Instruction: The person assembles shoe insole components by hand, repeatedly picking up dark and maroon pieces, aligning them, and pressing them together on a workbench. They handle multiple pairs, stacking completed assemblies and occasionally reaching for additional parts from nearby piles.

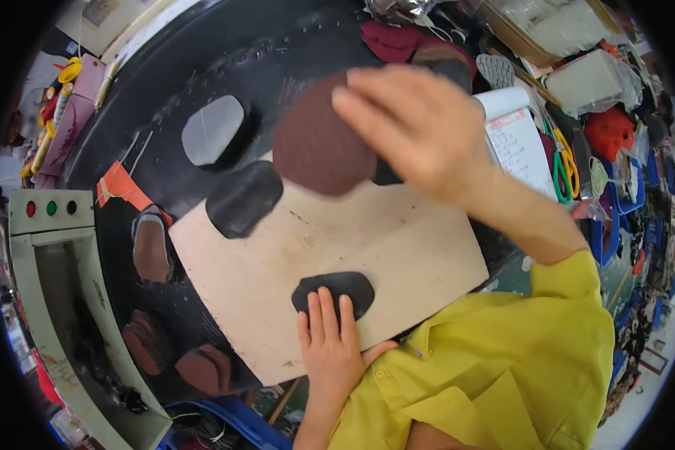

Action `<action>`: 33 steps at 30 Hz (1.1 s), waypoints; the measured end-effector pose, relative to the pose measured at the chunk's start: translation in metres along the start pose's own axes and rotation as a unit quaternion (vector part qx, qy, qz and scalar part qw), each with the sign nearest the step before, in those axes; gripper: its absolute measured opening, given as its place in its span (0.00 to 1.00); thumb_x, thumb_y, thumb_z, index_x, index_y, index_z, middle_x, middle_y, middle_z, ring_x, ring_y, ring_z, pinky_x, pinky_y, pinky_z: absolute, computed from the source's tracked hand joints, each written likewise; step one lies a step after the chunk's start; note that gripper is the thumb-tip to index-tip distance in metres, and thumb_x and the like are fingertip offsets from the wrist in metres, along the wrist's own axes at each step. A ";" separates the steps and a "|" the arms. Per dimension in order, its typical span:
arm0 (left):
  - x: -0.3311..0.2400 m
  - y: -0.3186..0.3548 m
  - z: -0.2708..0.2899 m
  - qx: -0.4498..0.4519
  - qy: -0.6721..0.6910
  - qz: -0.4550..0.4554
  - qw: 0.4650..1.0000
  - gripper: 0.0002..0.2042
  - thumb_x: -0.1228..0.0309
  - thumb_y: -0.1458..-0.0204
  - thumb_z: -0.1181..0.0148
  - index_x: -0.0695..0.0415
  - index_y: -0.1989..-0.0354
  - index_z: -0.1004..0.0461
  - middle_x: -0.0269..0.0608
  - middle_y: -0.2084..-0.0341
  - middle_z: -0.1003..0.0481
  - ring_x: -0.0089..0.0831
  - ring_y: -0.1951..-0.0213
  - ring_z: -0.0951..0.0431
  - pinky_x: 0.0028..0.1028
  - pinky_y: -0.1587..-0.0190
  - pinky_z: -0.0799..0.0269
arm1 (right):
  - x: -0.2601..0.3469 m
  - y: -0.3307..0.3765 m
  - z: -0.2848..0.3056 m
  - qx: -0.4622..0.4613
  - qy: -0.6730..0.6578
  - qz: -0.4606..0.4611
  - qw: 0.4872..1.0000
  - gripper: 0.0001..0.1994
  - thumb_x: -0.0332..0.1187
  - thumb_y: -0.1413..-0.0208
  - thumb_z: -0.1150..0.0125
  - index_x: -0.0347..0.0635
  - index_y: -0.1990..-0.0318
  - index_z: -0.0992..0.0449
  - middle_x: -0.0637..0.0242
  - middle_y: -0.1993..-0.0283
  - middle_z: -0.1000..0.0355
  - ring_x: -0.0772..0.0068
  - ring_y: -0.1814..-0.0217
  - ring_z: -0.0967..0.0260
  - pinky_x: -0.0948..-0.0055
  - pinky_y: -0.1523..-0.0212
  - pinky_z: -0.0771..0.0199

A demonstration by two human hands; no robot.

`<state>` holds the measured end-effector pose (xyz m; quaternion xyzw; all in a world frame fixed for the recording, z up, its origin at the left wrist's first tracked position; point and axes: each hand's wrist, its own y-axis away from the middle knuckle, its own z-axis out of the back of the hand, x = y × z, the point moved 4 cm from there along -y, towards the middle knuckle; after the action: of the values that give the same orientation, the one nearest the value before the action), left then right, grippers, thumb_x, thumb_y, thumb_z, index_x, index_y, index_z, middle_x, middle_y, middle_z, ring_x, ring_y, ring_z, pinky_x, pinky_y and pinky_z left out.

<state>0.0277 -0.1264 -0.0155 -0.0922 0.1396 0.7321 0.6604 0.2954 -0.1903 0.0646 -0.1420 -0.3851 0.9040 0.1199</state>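
Note:
My right hand (420, 124) pinches the right edge of a dark brown rounded flat piece (319, 146). It holds the piece up over the far edge of a beige board (352, 225). The hand is slightly blurred. My left hand (330, 337) lies with fingers stretched on a black oval flat piece (356, 289) near the board's front edge. Another black piece (244, 199) rests across the board's far left edge. Beyond it, on the black table, sits a grey-topped piece (214, 129). Part of a dark piece shows behind my right hand.
Stacked brown pieces (202, 369) and a brown-topped piece (151, 251) lie left of the board. A metal machine with buttons (51, 206) borders the table. On the right are a notepad (521, 146), green-handled scissors (559, 176) and blue bins (606, 238).

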 end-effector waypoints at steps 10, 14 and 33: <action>-0.002 0.001 -0.001 0.015 -0.016 0.002 1.000 0.55 0.33 0.61 0.40 0.69 0.34 0.43 0.70 0.33 0.47 0.62 0.31 0.47 0.54 0.33 0.53 | 0.067 0.065 0.032 0.266 -0.166 -0.116 0.943 0.20 0.31 0.49 0.41 0.32 0.49 0.27 0.55 0.46 0.28 0.57 0.44 0.33 0.61 0.48 0.35; -0.003 0.002 0.000 0.003 -0.025 -0.002 1.000 0.53 0.32 0.62 0.41 0.65 0.34 0.40 0.69 0.32 0.48 0.62 0.31 0.48 0.54 0.32 0.53 | 0.066 0.040 0.000 0.207 -0.193 -0.091 0.955 0.17 0.30 0.52 0.39 0.35 0.53 0.26 0.60 0.54 0.27 0.60 0.48 0.32 0.62 0.49 0.35; 0.005 0.038 0.002 -0.292 -0.017 0.016 0.956 0.15 0.78 0.63 0.40 0.61 0.61 0.21 0.43 0.59 0.25 0.40 0.57 0.26 0.37 0.56 0.29 | 0.094 0.044 0.040 0.348 -0.686 -0.393 0.503 0.22 0.20 0.51 0.30 0.37 0.47 0.25 0.66 0.54 0.22 0.77 0.52 0.25 0.74 0.50 0.24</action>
<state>-0.0104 -0.1249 -0.0122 -0.2666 -0.0903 0.7529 0.5949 0.1896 -0.2162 0.0436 0.7422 -0.0171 0.6392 0.2008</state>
